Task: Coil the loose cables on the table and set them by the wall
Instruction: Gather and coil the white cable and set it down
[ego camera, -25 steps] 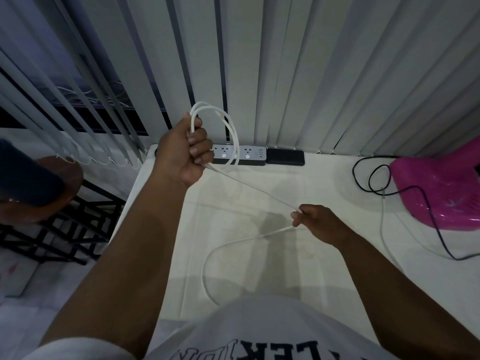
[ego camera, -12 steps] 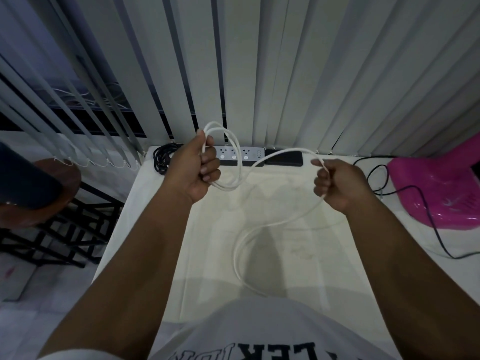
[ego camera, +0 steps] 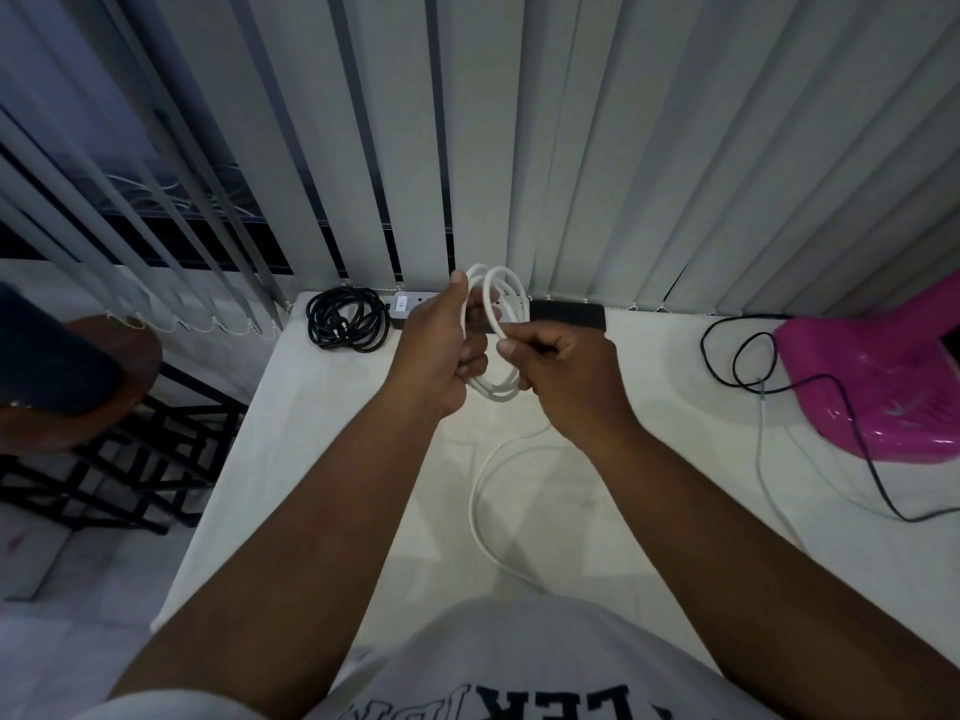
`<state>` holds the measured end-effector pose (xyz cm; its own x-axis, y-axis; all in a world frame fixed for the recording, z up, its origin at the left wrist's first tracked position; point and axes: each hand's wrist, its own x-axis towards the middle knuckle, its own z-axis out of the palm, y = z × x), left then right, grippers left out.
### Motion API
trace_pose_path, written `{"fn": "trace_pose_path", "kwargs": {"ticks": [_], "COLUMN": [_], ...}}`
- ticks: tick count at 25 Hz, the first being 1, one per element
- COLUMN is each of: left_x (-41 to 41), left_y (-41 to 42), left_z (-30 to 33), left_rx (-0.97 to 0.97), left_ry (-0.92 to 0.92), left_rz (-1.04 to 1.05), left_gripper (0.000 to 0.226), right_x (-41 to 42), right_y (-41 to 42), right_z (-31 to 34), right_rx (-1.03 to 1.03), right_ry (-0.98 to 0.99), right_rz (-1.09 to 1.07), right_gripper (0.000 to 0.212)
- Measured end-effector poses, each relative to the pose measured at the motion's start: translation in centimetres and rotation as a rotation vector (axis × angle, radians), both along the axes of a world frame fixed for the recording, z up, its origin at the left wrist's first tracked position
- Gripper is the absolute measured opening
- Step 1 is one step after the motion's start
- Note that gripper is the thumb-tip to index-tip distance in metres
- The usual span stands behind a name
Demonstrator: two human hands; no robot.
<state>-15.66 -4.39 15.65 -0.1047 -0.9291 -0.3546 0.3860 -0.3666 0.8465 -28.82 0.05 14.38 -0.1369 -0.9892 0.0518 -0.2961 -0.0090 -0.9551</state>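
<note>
Left hand (ego camera: 441,350) grips the white cable (ego camera: 500,335) coil above the worktop (ego camera: 322,459); right hand (ego camera: 566,376) pinches a loop beside it. The cable's tail lies toward the near edge. A coiled black cable (ego camera: 347,324) sits at the far-left corner.

Bare forearms; white T-shirt (ego camera: 519,662) with black lettering.

Coiled cable (ego camera: 347,321) lies left of power strip (ego camera: 402,305), against blinds (ego camera: 571,148).
</note>
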Motion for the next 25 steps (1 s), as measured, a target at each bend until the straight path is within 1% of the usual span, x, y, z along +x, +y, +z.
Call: {"fn": "trace_pose_path", "kwargs": {"ticks": [3,5,7,8,10,12,14,16,19,21,25], "left_x": [-0.3,-0.4,-0.2,0.0,0.5,1.1,2.0,3.0,3.9,3.9,4.1], "left_y": [0.3,0.3,0.2,0.0,-0.3,-0.7,-1.2,-1.8,-2.1,-1.8,-1.8], "left_z": [0.1,0.1,0.0,-0.1,-0.1,0.1,0.6,1.5,2.2,2.1,2.2], "left_rx": [0.003,-0.011,-0.026,-0.024,0.006,0.033,0.024,-0.002,-0.021,-0.015,-0.014], "left_ry": [-0.074,-0.161,-0.235,-0.224,-0.076,0.109,0.202,0.234,0.217,0.227,0.229], "left_rz": [-0.004,0.010,0.024,0.029,0.042,0.050,0.061,0.086,0.108,0.098,0.082], "left_gripper": [0.039,0.038,0.039,0.039,0.041,0.040,0.038,0.037,0.036,0.036,0.035], "right_x": [0.6,0.4,0.0,-0.3,-1.2,-2.4,-4.0,-5.8,-8.6,-10.2,-12.8], "right_y": [0.5,0.4,0.6,0.9,1.5,2.0,2.3,2.7,2.8,2.0,0.4], "right_z": [-0.3,-0.7,-1.3,-1.8,-3.3,-5.2,-7.3,-9.3,-11.1,-11.3,-10.5], "right_rx": [-0.002,0.027,0.084,0.110,0.146,0.193,0.281,0.334,0.314,0.306,0.376], "right_ry": [-0.061,-0.070,-0.011,0.032,0.112,0.124,0.127,0.202,0.286,0.320,0.433], "right_rz": [0.030,0.022,0.060,0.110,0.239,0.337,0.357,0.341,0.271,0.228,0.153], "right_gripper": [0.013,0.004,0.014,0.020,0.035,0.048,0.058,0.060,0.059,0.058,0.054]}}
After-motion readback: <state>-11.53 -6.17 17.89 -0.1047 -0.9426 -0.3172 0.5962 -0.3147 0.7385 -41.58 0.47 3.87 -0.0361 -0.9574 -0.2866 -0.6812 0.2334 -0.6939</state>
